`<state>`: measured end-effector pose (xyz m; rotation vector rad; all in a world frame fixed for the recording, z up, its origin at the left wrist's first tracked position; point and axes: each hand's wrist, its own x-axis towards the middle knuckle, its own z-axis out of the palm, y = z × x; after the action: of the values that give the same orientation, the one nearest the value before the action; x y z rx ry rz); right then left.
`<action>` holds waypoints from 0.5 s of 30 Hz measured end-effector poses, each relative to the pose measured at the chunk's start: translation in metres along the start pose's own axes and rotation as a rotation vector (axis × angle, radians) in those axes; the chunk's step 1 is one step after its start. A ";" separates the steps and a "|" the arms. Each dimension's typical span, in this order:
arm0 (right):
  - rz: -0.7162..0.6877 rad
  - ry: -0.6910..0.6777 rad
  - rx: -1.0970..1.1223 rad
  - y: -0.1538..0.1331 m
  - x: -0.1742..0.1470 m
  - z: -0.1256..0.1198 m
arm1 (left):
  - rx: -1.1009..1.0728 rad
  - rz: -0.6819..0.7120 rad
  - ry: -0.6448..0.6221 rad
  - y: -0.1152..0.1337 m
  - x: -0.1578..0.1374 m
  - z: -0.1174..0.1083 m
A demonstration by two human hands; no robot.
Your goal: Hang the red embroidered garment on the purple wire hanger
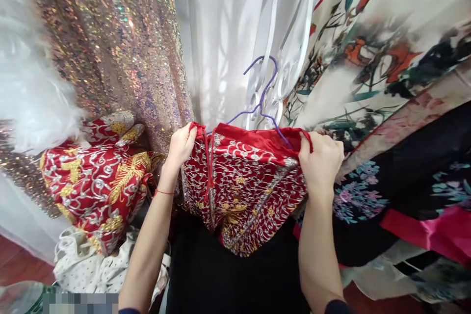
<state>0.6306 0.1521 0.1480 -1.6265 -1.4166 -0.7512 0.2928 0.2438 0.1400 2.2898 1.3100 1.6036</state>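
My left hand and my right hand each grip a top corner of a red embroidered garment with silver and gold thread. It hangs spread between them, its red lining showing along the upper edge. A purple wire hanger rises from inside the garment's top, its hook pointing up in front of white sheer fabric. A thin red string circles my left wrist.
A sequined gold dress hangs at the left above another red embroidered garment. White sheer fabric hangs in the middle. Floral printed robes and black and pink cloth crowd the right. White feathers are at far left.
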 end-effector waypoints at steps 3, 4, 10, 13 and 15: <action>-0.034 0.064 0.159 -0.011 0.010 0.002 | -0.100 0.006 0.152 0.008 -0.002 0.002; -0.016 0.095 0.217 -0.012 0.013 0.004 | -0.148 -0.019 0.259 0.010 -0.003 0.003; 0.140 0.278 0.322 -0.004 0.011 0.025 | -0.219 -0.082 0.420 0.010 -0.016 0.012; 0.113 0.458 0.255 -0.009 -0.008 0.035 | -0.213 -0.073 0.263 0.012 -0.023 0.018; 0.025 0.553 0.226 -0.020 -0.021 0.038 | -0.214 -0.071 0.215 0.014 -0.027 0.023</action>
<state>0.6042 0.1757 0.1153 -1.1422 -1.0341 -0.9039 0.3170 0.2267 0.1160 1.9728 1.1750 1.9050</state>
